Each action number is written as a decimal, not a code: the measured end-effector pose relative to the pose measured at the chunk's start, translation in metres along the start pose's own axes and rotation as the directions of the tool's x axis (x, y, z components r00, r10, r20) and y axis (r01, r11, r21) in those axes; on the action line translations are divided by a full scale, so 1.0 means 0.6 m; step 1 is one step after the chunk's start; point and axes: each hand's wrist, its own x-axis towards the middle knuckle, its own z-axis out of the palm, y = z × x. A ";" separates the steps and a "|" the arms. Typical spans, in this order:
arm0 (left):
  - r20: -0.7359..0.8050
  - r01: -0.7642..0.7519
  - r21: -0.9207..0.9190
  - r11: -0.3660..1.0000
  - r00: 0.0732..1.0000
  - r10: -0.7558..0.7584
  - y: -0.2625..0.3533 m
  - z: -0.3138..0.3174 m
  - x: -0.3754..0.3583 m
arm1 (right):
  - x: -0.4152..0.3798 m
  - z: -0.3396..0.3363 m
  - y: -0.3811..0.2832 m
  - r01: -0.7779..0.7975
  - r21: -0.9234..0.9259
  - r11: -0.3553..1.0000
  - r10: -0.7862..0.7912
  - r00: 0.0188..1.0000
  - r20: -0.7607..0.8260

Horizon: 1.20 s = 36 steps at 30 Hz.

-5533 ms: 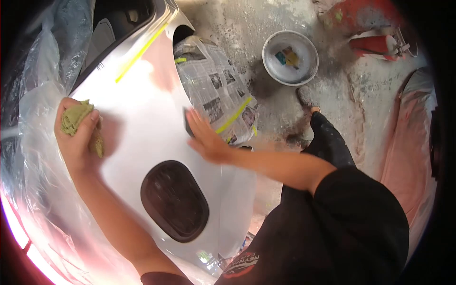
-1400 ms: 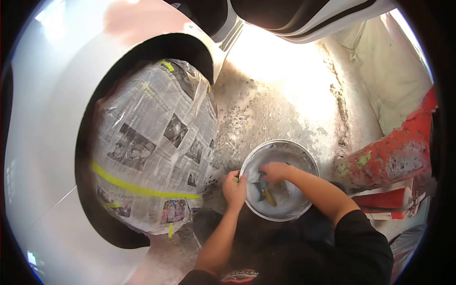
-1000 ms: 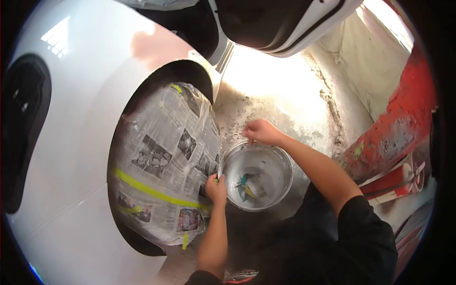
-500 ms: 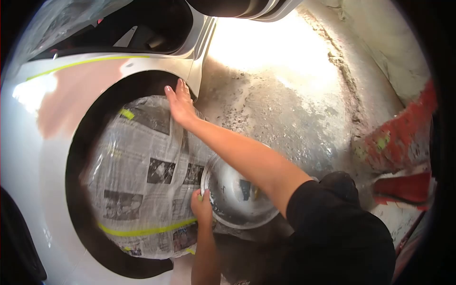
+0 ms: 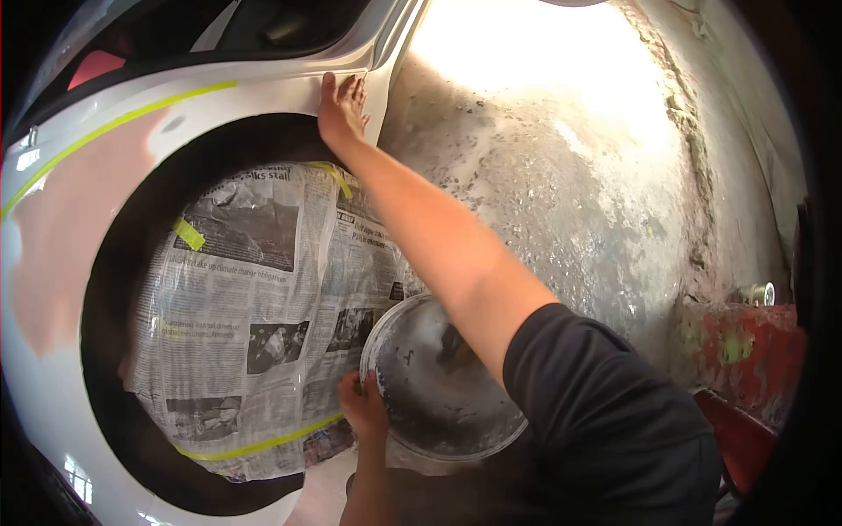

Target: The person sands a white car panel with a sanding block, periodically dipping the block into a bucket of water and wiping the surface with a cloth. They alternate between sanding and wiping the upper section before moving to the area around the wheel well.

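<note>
My right hand (image 5: 344,114) lies flat with its fingers stretched out on the white car panel (image 5: 285,88), above the wheel arch near the door edge. Nothing shows under its palm. Lower down, my left hand (image 5: 364,405) is closed at the left rim of a round metal basin (image 5: 452,412), whose dark inside is partly covered by my right forearm. Beside the basin, the wheel (image 5: 281,294) is wrapped in newspaper and clear film, with yellow-green tape (image 5: 263,444) across it. A dull pinkish patch (image 5: 74,241) marks the panel left of the arch.
Yellow-green tape (image 5: 123,114) runs along the panel below the window (image 5: 289,26). To the right lies a rough, stained concrete floor (image 5: 544,193), brightly lit at the top. A red, paint-flecked object (image 5: 741,351) stands at the far right, with a can (image 5: 759,294) by it.
My right hand has moved up from the arch edge onto the panel above it. My left hand stays by the basin rim. The view has shifted, and the basin's inside looks darker.
</note>
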 end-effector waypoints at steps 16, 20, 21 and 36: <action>0.017 -0.045 -0.212 0.976 0.999 0.050 -0.015 -0.002 0.002 | -0.148 0.046 -0.035 0.418 -0.101 0.903 -0.420 0.907 -0.003; -0.015 -0.056 -0.265 0.963 0.998 0.054 -0.028 0.008 0.002 | -0.257 0.014 -0.028 0.536 -0.191 0.822 -0.501 0.841 0.207; -0.014 -0.048 -0.287 0.957 0.999 0.046 -0.031 0.012 0.005 | -0.284 0.002 -0.024 0.615 -0.199 0.763 -0.575 0.787 0.225; -0.054 -0.135 -0.438 0.889 0.991 0.124 -0.043 0.021 0.004 | -0.534 -0.345 0.285 0.729 -0.660 0.184 0.695 0.378 0.612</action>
